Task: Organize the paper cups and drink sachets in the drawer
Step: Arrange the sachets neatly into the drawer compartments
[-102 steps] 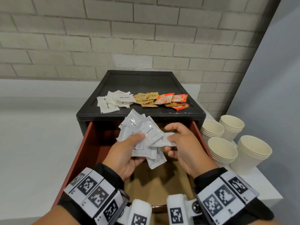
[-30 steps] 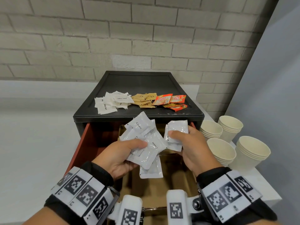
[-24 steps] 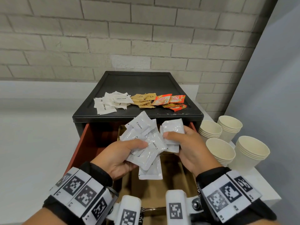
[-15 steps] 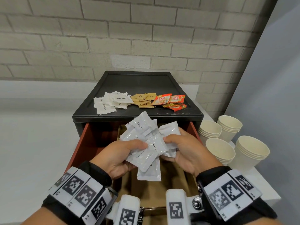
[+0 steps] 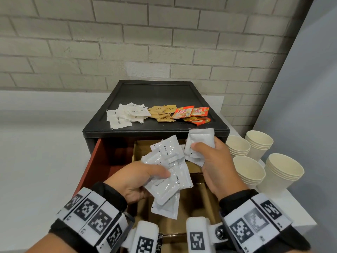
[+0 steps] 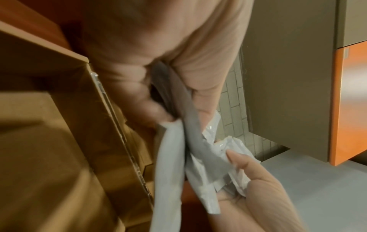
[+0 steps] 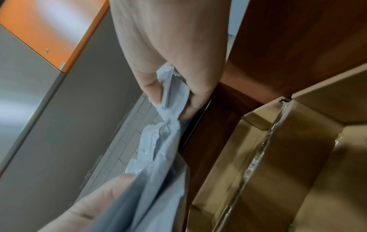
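Note:
Above the open red drawer (image 5: 94,161), my left hand (image 5: 138,178) grips a fanned bunch of white cream sachets (image 5: 169,172), thumb on top. My right hand (image 5: 213,161) pinches a smaller stack of the same white sachets (image 5: 200,141), held just right of the bunch. In the left wrist view the left hand's sachets (image 6: 174,157) hang beside a cardboard divider (image 6: 111,125). The right wrist view shows the right hand's sachets (image 7: 172,94) over a cardboard compartment (image 7: 298,157). Cream paper cups (image 5: 249,170) stand in several stacks at the right.
On the black cabinet top (image 5: 155,92) lie white sugar sachets (image 5: 125,115), brown sachets (image 5: 162,113) and orange coffee sachets (image 5: 193,115). A white counter (image 5: 36,152) spreads left. A brick wall (image 5: 145,42) stands behind, a grey panel (image 5: 310,88) at the right.
My right hand has pulled its small stack of sachets away from the left hand's bunch, up and to the right. The left hand keeps its bunch in about the same place.

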Action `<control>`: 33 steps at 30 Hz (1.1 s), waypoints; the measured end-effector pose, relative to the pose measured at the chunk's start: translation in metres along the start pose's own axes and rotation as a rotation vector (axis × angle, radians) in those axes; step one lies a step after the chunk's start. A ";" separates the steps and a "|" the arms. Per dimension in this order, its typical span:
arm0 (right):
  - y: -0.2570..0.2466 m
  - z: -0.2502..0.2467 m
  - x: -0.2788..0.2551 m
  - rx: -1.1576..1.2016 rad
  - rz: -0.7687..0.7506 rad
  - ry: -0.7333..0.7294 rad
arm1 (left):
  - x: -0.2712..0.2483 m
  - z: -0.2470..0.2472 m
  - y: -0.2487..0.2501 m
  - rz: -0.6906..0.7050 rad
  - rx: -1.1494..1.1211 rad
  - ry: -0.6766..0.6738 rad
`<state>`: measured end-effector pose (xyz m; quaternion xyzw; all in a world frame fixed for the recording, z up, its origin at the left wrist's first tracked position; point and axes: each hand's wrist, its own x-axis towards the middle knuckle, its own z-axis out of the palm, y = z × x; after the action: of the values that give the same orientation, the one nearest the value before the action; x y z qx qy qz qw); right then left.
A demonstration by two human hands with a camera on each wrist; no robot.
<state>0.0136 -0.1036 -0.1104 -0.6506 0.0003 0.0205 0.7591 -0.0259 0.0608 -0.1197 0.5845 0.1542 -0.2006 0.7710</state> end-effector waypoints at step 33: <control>0.003 -0.007 0.005 -0.024 0.042 -0.120 | 0.000 0.000 -0.001 -0.017 0.113 -0.071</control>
<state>0.0183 -0.1098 -0.1142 -0.6572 -0.0319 0.0752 0.7493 -0.0263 0.0609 -0.1204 0.6183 0.1203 -0.2359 0.7400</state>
